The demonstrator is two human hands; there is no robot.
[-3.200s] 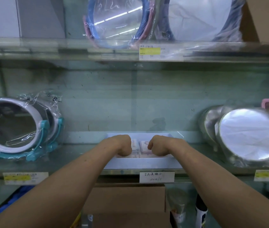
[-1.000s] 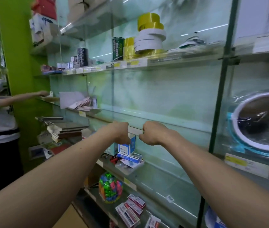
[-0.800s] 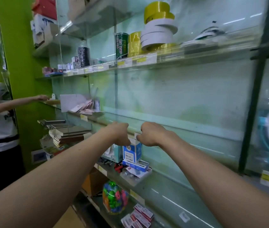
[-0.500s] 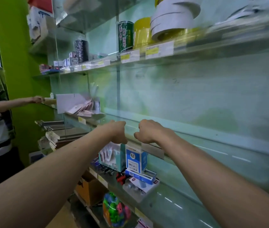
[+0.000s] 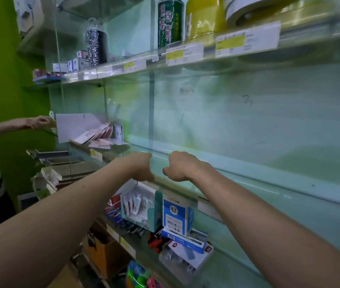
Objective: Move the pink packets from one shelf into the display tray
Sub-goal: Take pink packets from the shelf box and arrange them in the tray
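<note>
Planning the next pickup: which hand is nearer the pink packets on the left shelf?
Left. The left hand hovers right of and below the pink packets; the right hand is farther right, beside it.

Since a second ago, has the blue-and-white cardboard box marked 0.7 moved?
No. The blue-and-white box still stands beside the teal display carton on the lower glass shelf; only the camera came closer.

Views: 1, head-worn, wide-angle.
Position: at the person's head, close before the glass shelving (image 5: 237, 113).
Facing: forward, angled leftward along the middle shelf (image 5: 279, 199), whose front edge runs diagonally across the frame.
Nearness: left hand (image 5: 142, 169) and right hand (image 5: 180, 166) sit at frame centre, near, on outstretched arms entering from the bottom edge.
</note>
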